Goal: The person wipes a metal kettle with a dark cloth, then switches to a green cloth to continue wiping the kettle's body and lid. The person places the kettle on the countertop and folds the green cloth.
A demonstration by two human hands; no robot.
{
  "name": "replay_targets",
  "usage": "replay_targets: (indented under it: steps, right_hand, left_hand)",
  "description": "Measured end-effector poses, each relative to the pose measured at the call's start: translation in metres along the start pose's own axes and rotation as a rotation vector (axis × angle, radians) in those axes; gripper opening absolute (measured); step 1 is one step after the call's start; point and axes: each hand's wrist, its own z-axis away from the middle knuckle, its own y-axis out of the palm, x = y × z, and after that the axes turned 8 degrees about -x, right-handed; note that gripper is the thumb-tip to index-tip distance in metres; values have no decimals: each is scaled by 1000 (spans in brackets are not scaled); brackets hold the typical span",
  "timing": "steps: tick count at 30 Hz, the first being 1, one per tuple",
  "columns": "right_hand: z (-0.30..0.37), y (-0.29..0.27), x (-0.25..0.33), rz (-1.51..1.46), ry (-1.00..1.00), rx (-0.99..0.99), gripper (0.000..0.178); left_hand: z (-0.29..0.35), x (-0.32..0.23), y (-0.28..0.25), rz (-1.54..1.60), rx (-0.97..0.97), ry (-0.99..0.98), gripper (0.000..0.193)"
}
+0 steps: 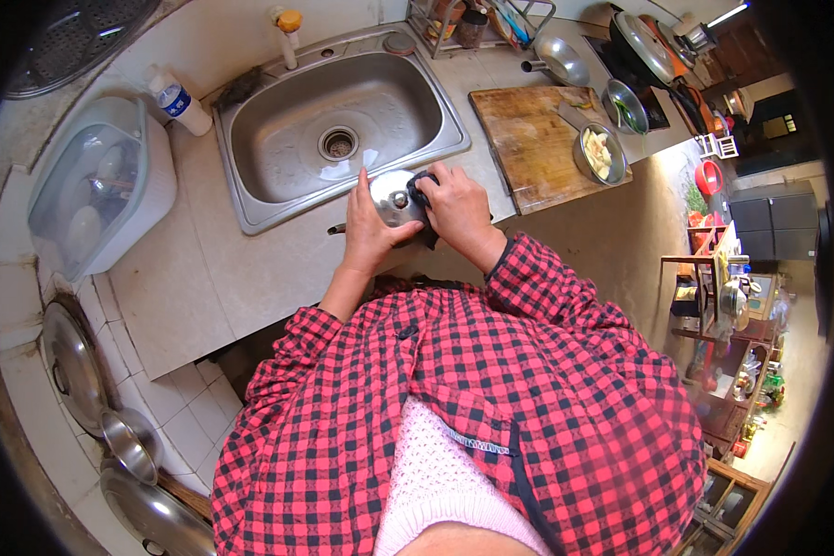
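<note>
At the sink's front edge, my left hand (368,232) has its thumb and fingers spread around the rim of a shiny round metal piece (391,206), which looks like a small lid with a dark spot in its middle. My right hand (461,206) is closed on a dark cloth (419,189) pressed to the metal's right side. More dark material hangs below, partly hidden by my hands. A short dark rod-like end (336,229) pokes out left of my left wrist; whether it belongs to the metal piece I cannot tell.
Ahead lies a steel sink (241,199) with white scraps by its drain. A lidded plastic box (153,176) and a bottle (181,107) stand left. To the right are a cutting board (519,139), a knife (574,116), a bowl of pale pieces (599,156) and a ladle-like pan (562,61).
</note>
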Motion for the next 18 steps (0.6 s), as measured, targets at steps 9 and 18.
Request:
replay_targets:
  steps: [9, 18]
  right_hand:
    - [15, -34, -7, -263, 10, 142, 15]
    - [17, -9, 23, 15, 116, 92, 35]
  left_hand:
    - [-1, 5, -1, -21, 41, 64, 127]
    - [-3, 1, -7, -30, 121, 132, 128]
